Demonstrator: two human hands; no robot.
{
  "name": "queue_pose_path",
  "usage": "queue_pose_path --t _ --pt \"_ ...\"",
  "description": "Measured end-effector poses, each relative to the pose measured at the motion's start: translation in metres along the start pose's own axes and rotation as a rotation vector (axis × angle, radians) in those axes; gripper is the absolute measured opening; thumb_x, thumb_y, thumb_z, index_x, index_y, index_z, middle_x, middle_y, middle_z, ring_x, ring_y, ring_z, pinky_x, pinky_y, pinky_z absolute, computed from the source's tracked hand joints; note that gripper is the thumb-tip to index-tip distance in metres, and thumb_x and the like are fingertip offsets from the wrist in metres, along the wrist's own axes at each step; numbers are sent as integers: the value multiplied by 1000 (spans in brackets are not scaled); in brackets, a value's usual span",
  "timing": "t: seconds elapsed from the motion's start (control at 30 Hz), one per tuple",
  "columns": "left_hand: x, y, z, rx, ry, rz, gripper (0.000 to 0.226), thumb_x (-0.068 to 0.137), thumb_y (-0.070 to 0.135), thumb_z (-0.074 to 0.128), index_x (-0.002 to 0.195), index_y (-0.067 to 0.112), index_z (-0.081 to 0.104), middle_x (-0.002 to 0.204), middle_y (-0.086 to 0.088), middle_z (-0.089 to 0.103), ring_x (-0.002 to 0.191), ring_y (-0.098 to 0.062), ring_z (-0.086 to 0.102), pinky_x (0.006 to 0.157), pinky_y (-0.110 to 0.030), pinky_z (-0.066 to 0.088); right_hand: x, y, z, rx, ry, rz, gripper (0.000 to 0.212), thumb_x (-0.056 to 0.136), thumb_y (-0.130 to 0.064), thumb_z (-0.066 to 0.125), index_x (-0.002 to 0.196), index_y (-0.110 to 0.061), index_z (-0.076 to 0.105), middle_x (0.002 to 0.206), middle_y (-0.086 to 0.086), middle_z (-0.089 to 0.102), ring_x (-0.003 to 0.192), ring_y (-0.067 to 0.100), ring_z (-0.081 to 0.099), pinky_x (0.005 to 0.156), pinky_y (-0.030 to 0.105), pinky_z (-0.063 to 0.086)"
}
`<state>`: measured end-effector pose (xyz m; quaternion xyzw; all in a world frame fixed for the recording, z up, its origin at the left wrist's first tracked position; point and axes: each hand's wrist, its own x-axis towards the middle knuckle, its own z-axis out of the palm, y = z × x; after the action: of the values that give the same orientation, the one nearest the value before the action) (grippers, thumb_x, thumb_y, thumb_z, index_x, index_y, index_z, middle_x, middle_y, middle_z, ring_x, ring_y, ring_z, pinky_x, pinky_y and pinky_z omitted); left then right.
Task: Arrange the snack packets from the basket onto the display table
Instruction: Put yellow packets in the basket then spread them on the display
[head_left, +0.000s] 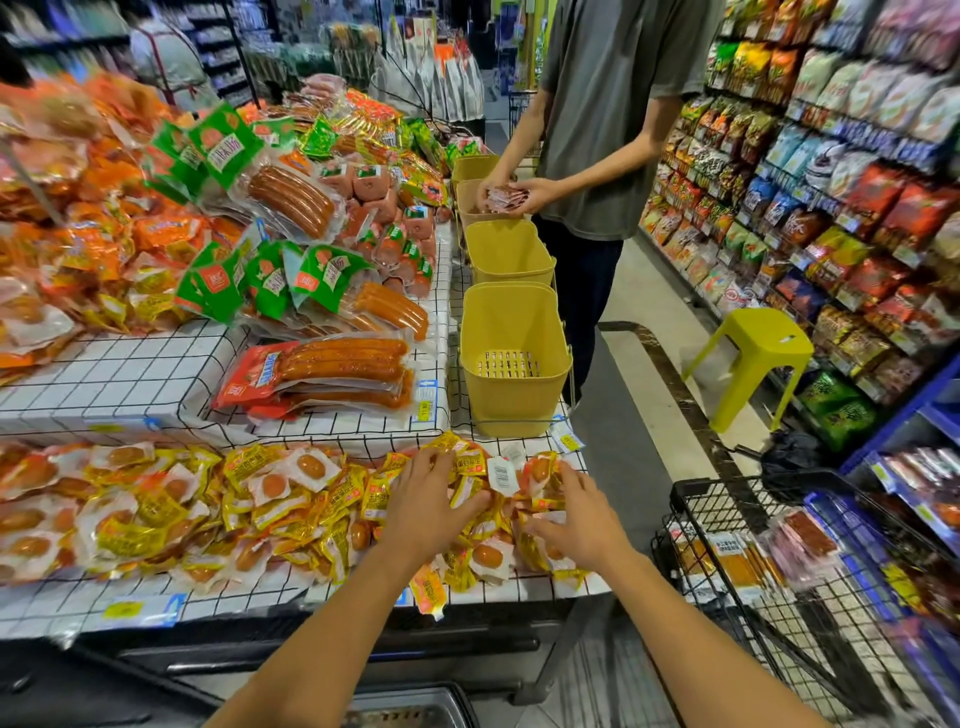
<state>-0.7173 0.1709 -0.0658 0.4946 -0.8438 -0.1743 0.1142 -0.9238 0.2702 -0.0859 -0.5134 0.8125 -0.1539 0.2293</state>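
A heap of small yellow snack packets (291, 499) covers the near compartment of the white gridded display table (119, 374). My left hand (428, 501) lies flat on the right part of the heap with its fingers spread. My right hand (582, 514) rests on packets at the heap's right end, fingers loosely bent over them. One packet (428, 592) hangs over the table's front edge. An empty yellow basket (511, 358) stands on the table just behind the heap.
More yellow baskets (506, 252) line the table's right edge. A person in a grey shirt (608, 119) holds red packets there. Sausage packs (322, 369) fill the upper tiers. A black wire cart (779, 561) stands at right, beside a yellow stool (753, 358) and snack shelves (841, 171).
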Motion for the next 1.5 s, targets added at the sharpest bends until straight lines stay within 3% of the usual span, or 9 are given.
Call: queue_pose_path --t 0.17,0.37,0.53,0.67,0.9,1.03,1.1,1.27,1.5 --pt "-6 -1 -5 15 2 33 72 90 63 50 147 21 36 143 -2 39 134 -24 36 109 -41 36 -6 -3 -8 -20 22 -10 96 85 -56 67 157 -19 14 156 5 29 139 29 36 106 43 42" --pt "-14 -6 -14 11 0 58 61 93 52 52 143 18 43 138 0 46 131 -22 41 106 -39 40 -12 -15 -18 -98 59 -95 59 92 -34 63 144 -19 42 147 5 40 131 28 44 102 39 43" --pt "-31 -18 -26 9 69 99 39 94 35 53 129 18 56 125 0 53 121 -22 50 96 -39 46 -26 -38 -22 -277 89 -175 30 95 -31 56 122 -17 58 122 5 58 107 29 60 80 40 53" --pt "-53 -35 -35 31 77 99 23 92 29 54 110 18 63 107 0 57 101 -21 55 81 -37 48 -44 -58 -13 -424 96 -257 18 95 -29 50 100 -18 63 98 6 66 86 31 65 59 34 43" --pt "-105 -79 -58 105 -28 120 18 95 27 48 96 17 63 97 -5 62 85 -24 58 65 -38 50 -86 -109 14 -521 101 -246 17 94 -26 50 89 -13 60 96 8 63 91 32 64 62 34 39" --pt "-144 -120 -76 123 -103 131 12 95 25 49 93 19 58 88 -4 60 74 -22 53 59 -35 43 -120 -145 43 -531 114 -256 17 97 -25 49 107 -20 61 103 6 65 93 31 63 60 34 37" --pt "-169 -144 -84 128 -119 130 10 96 25 48 90 22 55 84 -3 58 71 -21 54 58 -35 45 -139 -160 65 -505 114 -242 19 98 -31 49 108 -20 62 102 7 66 93 30 63 63 35 46" --pt "-238 -212 -84 141 -198 105 16 99 28 45 100 21 60 96 -3 57 80 -23 56 68 -41 52 -192 -197 135 -509 13 -189 26 97 -35 46 111 -17 60 110 9 63 105 31 62 76 36 47" --pt "-314 -277 -68 138 -312 37 13 93 28 48 91 23 60 95 -1 60 85 -26 62 65 -36 50 -259 -223 217 -485 -156 -141 24 98 -34 48 111 -18 59 109 7 65 103 29 64 74 37 49"
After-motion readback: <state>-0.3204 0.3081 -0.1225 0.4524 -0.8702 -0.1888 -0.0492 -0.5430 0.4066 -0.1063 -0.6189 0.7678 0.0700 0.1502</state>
